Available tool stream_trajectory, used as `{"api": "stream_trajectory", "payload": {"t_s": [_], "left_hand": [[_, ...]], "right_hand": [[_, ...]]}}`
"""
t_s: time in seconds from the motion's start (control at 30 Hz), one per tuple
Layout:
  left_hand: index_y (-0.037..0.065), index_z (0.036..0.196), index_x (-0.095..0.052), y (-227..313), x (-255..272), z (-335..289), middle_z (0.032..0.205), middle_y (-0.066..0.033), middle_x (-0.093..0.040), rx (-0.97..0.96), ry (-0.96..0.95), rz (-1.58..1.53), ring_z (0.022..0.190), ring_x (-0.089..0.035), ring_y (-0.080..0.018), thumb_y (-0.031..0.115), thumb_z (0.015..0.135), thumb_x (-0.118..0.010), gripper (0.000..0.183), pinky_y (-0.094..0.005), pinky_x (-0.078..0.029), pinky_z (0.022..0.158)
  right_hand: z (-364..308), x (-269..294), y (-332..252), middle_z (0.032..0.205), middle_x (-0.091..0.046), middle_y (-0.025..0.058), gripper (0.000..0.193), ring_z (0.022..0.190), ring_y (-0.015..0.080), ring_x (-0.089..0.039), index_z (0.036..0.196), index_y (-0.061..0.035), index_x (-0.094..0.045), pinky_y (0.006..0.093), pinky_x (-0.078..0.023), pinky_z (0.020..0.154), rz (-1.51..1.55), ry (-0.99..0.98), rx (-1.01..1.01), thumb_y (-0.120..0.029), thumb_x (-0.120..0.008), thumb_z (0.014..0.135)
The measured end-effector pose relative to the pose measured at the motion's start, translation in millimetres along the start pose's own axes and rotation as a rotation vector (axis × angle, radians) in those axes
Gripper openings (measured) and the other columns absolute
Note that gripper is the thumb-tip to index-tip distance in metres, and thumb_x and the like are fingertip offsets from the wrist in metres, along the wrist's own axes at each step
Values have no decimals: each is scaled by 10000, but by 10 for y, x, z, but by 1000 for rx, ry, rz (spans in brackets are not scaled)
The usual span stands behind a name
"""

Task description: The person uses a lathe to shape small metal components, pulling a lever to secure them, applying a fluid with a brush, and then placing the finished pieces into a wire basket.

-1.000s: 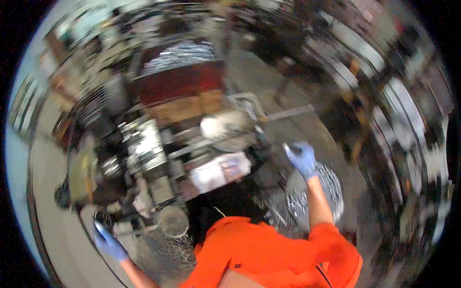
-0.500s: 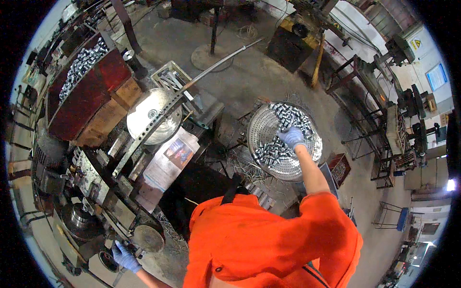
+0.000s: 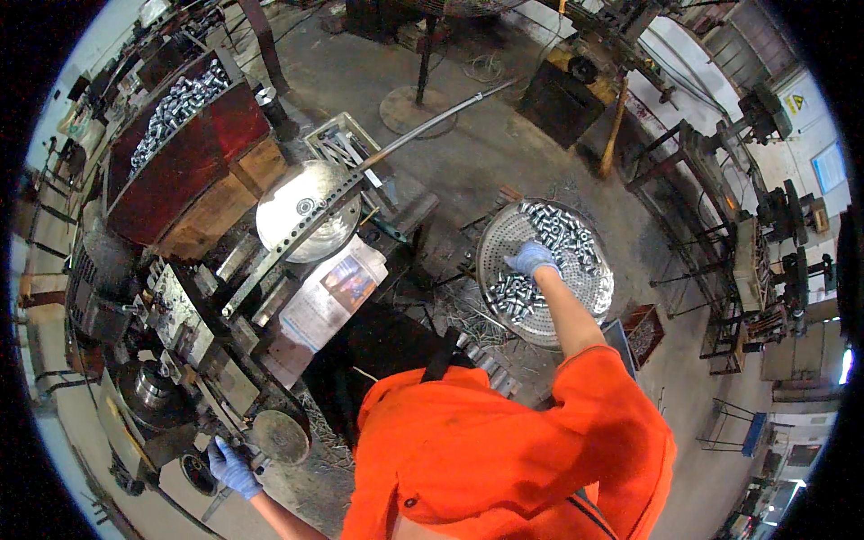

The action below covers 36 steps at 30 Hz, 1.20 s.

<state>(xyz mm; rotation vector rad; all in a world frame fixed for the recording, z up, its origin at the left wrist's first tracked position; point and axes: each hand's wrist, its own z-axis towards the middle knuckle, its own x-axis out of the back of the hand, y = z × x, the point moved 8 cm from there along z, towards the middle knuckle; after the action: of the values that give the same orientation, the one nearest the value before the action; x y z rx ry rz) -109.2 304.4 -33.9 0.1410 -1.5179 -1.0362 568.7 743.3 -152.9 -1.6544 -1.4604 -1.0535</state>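
My right hand point(image 3: 533, 259), in a blue-grey glove, reaches into a round perforated metal basin point(image 3: 576, 335) on the right. Its fingers point left and look apart, over a bare patch between two heaps of short shiny metal sleeves point(image 3: 562, 236). No sleeve shows clearly in the fingers. Down at the lower left, my left hand point(image 3: 232, 470), gloved alike, is beside a machine's dark handwheel point(image 3: 198, 474) and a round metal disc point(image 3: 280, 437). Its fingers lie against the machine's edge, and their grip is too small to make out.
A red bin point(image 3: 184, 171) heaped with metal sleeves stands at the upper left. Near it are a shiny round plate point(image 3: 309, 211), a long perforated bar point(image 3: 292, 241) and a printed sheet point(image 3: 324, 301). A small red box point(image 3: 643, 335) sits right of the basin. Metal shavings litter the floor.
My right hand has shifted left across the basin, off the middle of the sleeves, and a bare patch now parts the heap. My left hand stays by the handwheel. The whole view has shifted slightly.
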Motion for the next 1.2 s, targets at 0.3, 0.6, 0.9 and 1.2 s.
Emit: {"api": "stream_trajectory", "payload": {"t_s": [0.3,0.6,0.9,1.2], "left_hand": [[-3,1059,-633,752,535,-159,772,-5,-611,-12,81,-256,617,-481,-65,255,923,-514,314,-223,-385,530],[10,861,-653,2179,-662,-334,673,-2,-583,217,-502,-900,544,-503,-82,407,881,-547,411,-245,-404,516],[23,868,-643,2133,-647,-437,727,-18,-622,152,-484,-1172,666,-555,-103,368,864,-585,350,-265,-446,605],[-20,945,-650,1948,-26,-121,704,-56,-626,-102,-245,-644,607,-530,-102,353,838,-613,390,-287,-451,570]], "right_hand": [[-459,677,-921,894,-657,198,589,858,348,-624,910,0,-673,408,-473,815,353,206,360,-559,-590,745],[-3341,1660,-3552,1090,-587,95,239,1011,315,-543,895,-147,-664,402,-436,878,768,250,1748,-195,-731,671],[-3909,1523,-3961,1036,-592,146,253,947,348,-545,852,-107,-649,423,-430,850,592,267,1937,-231,-728,646],[-4365,1493,-4436,979,-583,182,318,936,365,-527,830,-77,-662,447,-435,814,266,296,2105,-376,-651,724]]}}
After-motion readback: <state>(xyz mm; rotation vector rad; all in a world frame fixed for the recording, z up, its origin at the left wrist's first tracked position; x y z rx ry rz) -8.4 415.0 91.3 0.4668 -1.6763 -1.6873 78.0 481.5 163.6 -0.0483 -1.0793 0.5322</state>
